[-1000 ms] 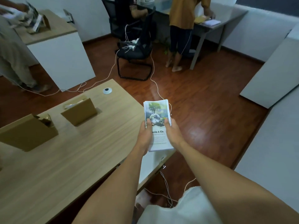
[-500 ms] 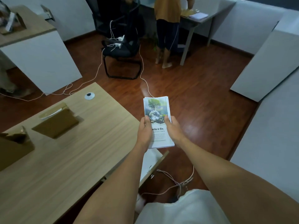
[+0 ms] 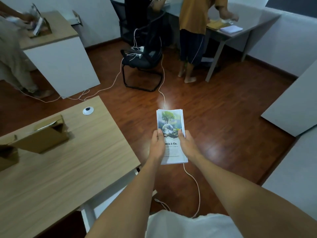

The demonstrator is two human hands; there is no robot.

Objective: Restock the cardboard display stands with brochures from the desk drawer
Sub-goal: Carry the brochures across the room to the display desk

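Glossy paper is what both hands are gripping: the stack of brochures (image 3: 170,133) is sitting out over the floor, just right of the worktop (image 3: 72,169), with the left hand (image 3: 158,145) and right hand (image 3: 187,146) each clamping a long edge, thumbs pressing on the cover and the remaining fingers hidden beneath. The cardboard display stands (image 3: 42,138) are waiting well apart to the left, on the worktop's far side, and the nearer one is looking almost bare, so the stack likely needs carrying across. The sheets are fanning slightly at the far right corner; a loosening pinch could let the slick top copies slide off and scatter. A white cable (image 3: 193,182) is trailing across the floor right beneath the stack, so a careless step could snag it. A black chair (image 3: 142,60) and people at other desks are standing farther off, not blocking the way.
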